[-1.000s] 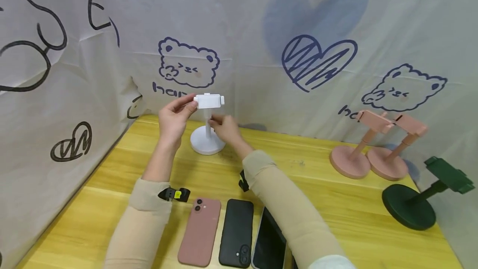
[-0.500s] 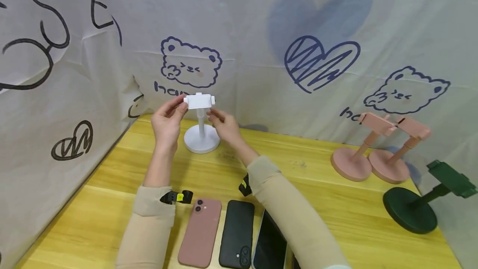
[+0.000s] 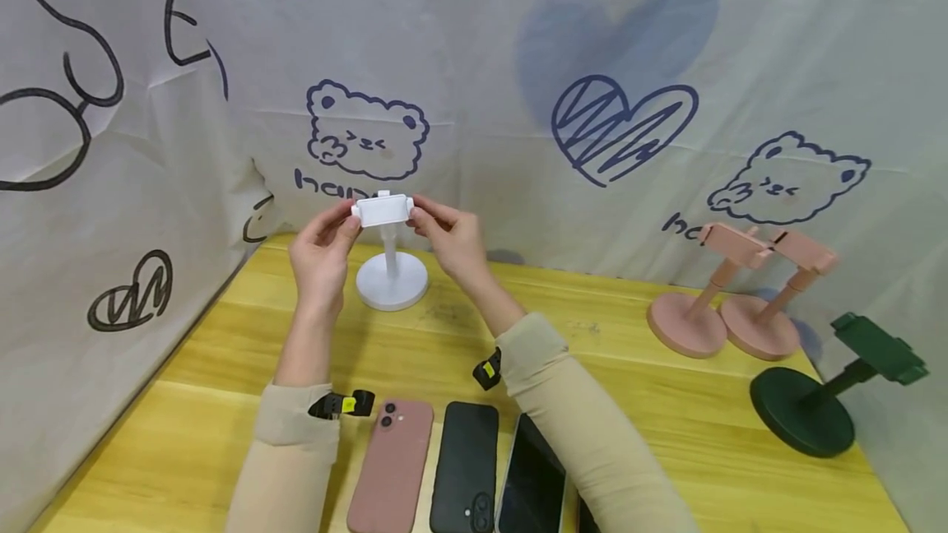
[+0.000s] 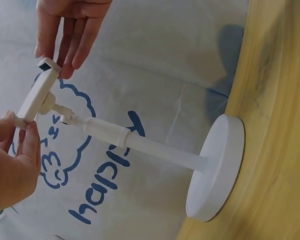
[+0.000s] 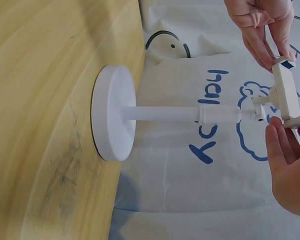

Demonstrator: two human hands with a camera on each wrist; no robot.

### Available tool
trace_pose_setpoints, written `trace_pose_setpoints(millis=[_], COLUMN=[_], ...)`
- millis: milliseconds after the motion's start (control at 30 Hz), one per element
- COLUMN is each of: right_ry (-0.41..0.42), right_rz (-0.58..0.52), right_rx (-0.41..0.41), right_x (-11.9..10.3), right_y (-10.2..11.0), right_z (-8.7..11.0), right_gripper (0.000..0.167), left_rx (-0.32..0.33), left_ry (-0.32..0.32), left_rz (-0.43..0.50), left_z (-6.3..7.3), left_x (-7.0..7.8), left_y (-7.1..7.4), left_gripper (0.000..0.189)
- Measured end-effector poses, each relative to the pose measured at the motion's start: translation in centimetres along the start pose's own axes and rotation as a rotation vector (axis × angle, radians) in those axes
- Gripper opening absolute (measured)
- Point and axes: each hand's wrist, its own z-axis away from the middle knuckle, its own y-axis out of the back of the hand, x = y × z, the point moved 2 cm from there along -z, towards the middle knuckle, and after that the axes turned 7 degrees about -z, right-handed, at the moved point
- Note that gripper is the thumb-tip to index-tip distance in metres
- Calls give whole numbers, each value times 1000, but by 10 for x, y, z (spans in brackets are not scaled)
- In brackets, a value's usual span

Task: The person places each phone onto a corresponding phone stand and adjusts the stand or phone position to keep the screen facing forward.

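Note:
A white phone stand (image 3: 392, 282) stands upright on the wooden table, its round base flat and its clamp head (image 3: 383, 210) level at the top of the pole. My left hand (image 3: 320, 261) pinches the left end of the clamp between thumb and fingers. At the clamp's right end my right hand (image 3: 457, 247) pinches with thumb and fingertips. In the left wrist view the clamp (image 4: 37, 95) sits on a small joint above the pole, held at both ends. The right wrist view shows the base (image 5: 114, 114) resting on the table.
A pink phone (image 3: 392, 467), a black phone (image 3: 465, 467) and a dark-screened phone (image 3: 532, 479) lie near the front, the last partly under my right sleeve. Two pink stands (image 3: 689, 325) and a dark green stand (image 3: 803, 411) stand at the right. A drawn-on cloth (image 3: 489, 39) hangs behind.
My right hand has moved up from the pole to the clamp's right end. My left hand stays on the left end. The white stand has shifted slightly left in view.

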Motion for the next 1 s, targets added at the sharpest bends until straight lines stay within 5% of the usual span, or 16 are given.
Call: trace_pose_setpoints(millis=[333,633,1000], right_ry=[15,27,126], right_rz=[64,172,407], right_rx=[5,-135,-337], right_x=[0,-10,-21], right_y=[2,22,47], right_z=[4,24,79], right_gripper=[30,41,54], left_rx=[28,7,-19], left_ry=[51,20,56], left_rz=[-8,5,17], left_z=[3,0,1], left_x=[1,3,9], left_y=[1,-3,1], left_gripper=[32,33,31])
